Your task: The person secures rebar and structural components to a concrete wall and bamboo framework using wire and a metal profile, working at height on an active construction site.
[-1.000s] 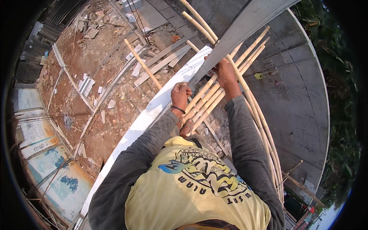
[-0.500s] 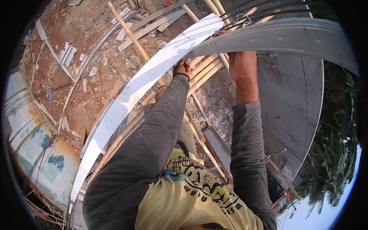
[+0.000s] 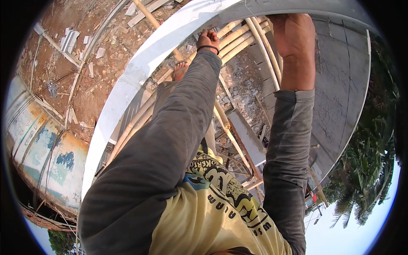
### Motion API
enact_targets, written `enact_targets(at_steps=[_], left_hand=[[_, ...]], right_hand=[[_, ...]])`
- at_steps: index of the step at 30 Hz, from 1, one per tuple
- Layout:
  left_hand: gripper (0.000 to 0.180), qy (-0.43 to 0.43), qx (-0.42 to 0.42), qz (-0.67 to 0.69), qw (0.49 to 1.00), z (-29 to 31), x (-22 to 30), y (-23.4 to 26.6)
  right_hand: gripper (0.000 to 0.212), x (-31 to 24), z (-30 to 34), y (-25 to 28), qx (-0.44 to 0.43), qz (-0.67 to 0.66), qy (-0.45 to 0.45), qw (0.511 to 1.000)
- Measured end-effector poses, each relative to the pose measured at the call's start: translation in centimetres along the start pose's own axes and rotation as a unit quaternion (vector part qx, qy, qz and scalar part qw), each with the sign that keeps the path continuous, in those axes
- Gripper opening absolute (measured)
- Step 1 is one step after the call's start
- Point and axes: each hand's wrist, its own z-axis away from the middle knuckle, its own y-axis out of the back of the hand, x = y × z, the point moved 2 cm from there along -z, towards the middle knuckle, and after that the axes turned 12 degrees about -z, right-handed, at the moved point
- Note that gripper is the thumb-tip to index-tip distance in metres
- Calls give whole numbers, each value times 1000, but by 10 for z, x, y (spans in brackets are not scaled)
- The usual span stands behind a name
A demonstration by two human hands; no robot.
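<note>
My left hand (image 3: 208,40) is closed, fingers curled toward the palm, just below the edge of a long white beam (image 3: 142,68). A dark band circles its wrist. Whatever the fingers may hold is too small or hidden to make out. My right hand (image 3: 294,36) reaches up to a grey, concrete-like beam (image 3: 331,9); its palm side shows, and its fingers go out of sight behind the beam. A thin string (image 3: 248,7) hangs along the grey beam, between my two hands.
Bamboo poles (image 3: 244,40) form a scaffold beneath me, and my sandalled foot (image 3: 179,71) rests among them. Far below is rubble-strewn ground (image 3: 110,80). A grey slab (image 3: 335,85) spreads at right; a rusty, paint-flaked curved surface (image 3: 55,157) lies at left.
The view has tilted, so both beams sit higher and are partly cut off. My right hand appears farther up and right; its fingertips above the beam no longer show. My left hand stays closed.
</note>
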Motion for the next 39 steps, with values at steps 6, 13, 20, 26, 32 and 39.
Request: enact_targets(at_steps=[6,13,20,26,32,39], left_hand=[[29,-40,97,-39,994,-19,22,50],[42,-26,-71,26,997,8,36,19],[28,-25,-99,135,986,41,53,17],[20,-15,-142,110,984,171,69,10],[34,37,-95,-25,994,170,56,15],[55,-19,-58,62,996,75,49,-19]], right_hand=[[32,2,5,-11,57,-7,11,998],[31,-1,5,2,50,-2,-3,999],[34,-1,3,-10,-3,13,2,1000],[35,1,-7,8,54,30,-44,997],[33,6,-4,1,61,-38,-75,995],[31,2,-4,-8,45,0,-71,996]])
